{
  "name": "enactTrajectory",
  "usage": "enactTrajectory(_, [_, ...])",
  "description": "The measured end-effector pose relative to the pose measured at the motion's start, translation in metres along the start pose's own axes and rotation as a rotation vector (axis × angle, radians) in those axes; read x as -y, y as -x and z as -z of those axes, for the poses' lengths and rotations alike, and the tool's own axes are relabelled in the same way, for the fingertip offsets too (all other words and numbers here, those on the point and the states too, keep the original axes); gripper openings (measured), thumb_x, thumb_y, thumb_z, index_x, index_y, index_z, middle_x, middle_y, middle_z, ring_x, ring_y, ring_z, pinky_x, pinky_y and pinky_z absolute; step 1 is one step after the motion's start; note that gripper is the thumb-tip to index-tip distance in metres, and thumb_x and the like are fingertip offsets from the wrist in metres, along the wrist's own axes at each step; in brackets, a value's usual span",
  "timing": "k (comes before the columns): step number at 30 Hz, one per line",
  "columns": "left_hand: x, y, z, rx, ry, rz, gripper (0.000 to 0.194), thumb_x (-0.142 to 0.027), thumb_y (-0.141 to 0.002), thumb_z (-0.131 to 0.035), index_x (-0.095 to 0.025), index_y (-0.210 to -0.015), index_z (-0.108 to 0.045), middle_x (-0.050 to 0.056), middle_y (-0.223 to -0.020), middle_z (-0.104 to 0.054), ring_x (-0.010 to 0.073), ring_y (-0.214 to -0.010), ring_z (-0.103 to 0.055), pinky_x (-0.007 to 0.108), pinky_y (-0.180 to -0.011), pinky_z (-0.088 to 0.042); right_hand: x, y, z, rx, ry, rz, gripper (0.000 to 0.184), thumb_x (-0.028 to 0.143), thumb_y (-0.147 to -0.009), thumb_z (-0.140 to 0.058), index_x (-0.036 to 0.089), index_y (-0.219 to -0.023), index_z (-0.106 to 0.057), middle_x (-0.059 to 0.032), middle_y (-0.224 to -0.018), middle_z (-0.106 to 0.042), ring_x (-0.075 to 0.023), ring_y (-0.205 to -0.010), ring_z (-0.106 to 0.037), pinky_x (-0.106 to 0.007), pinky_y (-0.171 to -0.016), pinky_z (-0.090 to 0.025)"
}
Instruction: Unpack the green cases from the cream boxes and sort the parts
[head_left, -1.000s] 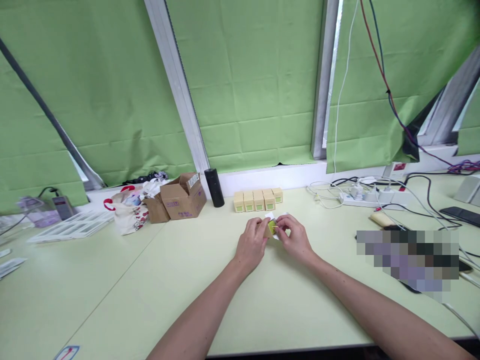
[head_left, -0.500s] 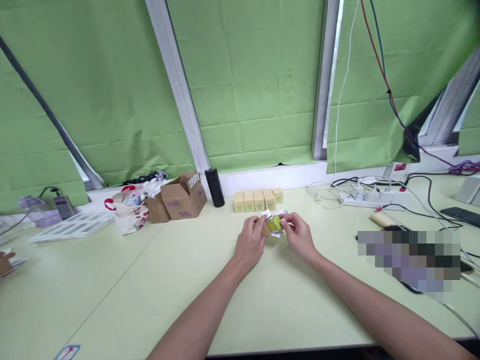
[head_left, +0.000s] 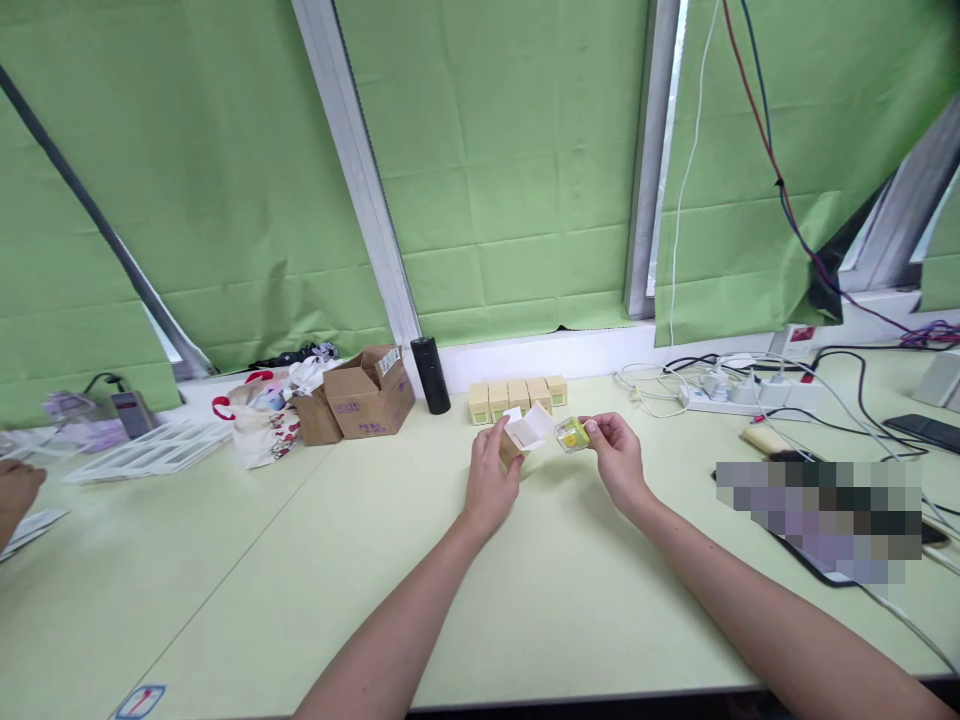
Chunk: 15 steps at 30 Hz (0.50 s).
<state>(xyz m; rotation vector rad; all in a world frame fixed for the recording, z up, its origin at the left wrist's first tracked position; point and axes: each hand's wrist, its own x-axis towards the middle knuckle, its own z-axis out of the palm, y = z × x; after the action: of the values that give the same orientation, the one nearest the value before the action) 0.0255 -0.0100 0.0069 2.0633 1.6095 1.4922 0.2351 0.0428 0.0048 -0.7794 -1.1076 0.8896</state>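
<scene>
- Shows green blinds (head_left: 487,180) behind a pale bench (head_left: 315,600), with a power strip (head_left: 739,398) and tangled cables toward the right of the back edge.
- Holds an open carton (head_left: 514,448) in the left hand (head_left: 491,478), thumb and fingers curled around its sides, nearer the back edge than the front; has white flaps spread up and rightward.
- Pinches the right end of a small clear, yellow-green pack (head_left: 571,435) in the right hand (head_left: 619,450), thumb and fingertips close together.
- Has the pack between both hands, directly left of the right fingertips, just beside the carton's flaps; lies lengthwise roughly along the back edge's direction, slightly tilted, nearer the right hand. Cannot tell whether touching the flaps.
- Includes a row of small boxes (head_left: 499,402) by the back edge, partly behind the carton; farther left, a black cylinder (head_left: 429,376) and a cardboard box (head_left: 366,405).
- Bears green labels on the small boxes, purple print on the cardboard box, all too small to read; likewise illegible on the pack.
- Includes a blue-edged sticker (head_left: 140,702) with a red mark by the front edge, left.
- Includes another person's hand (head_left: 18,494) at far left, hold unclear.
</scene>
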Motion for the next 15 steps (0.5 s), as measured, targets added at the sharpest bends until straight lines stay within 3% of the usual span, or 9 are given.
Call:
enactTrajectory(6, [0.000, -0.004, -0.003, -0.065, 0.299, 0.195, 0.064, -0.016, -0.090, -0.065, -0.029, -0.146, -0.038, 0.011, -0.131, -0.059, 0.0238, -0.123, -0.058, 0.041, -0.095, -0.057, -0.007, 0.000, 0.004, 0.082, 0.127, 0.015, 0.039, 0.061, -0.087, -0.068, 0.022, -0.089, -0.063, -0.0103, -0.102, -0.077, -0.0249, -0.089, -0.070, -0.039, -0.079, -0.055])
enactTrajectory(10, [0.004, -0.008, -0.004, -0.112, 0.504, 0.260, 0.056, -0.033, -0.088, -0.072, -0.028, -0.136, -0.043, 0.009, -0.121, -0.064, 0.0223, -0.114, -0.062, 0.038, -0.090, -0.057, -0.007, 0.005, 0.004, 0.186, 0.265, 0.030, 0.037, 0.058, -0.091, -0.061, 0.021, -0.089, -0.065, -0.0106, -0.107, -0.077, -0.0246, -0.090, -0.068, -0.039, -0.082, -0.051])
enactTrajectory(15, [0.011, -0.014, -0.006, -0.135, 0.810, 0.403, 0.064, -0.053, -0.073, -0.087, -0.023, -0.118, -0.053, 0.009, -0.107, -0.074, 0.0225, -0.101, -0.069, 0.037, -0.091, -0.054, -0.009, 0.010, 0.002, 0.287, 0.436, 0.049, 0.031, 0.050, -0.095, -0.055, 0.023, -0.091, -0.068, -0.0079, -0.106, -0.078, -0.0229, -0.087, -0.066, -0.038, -0.083, -0.050])
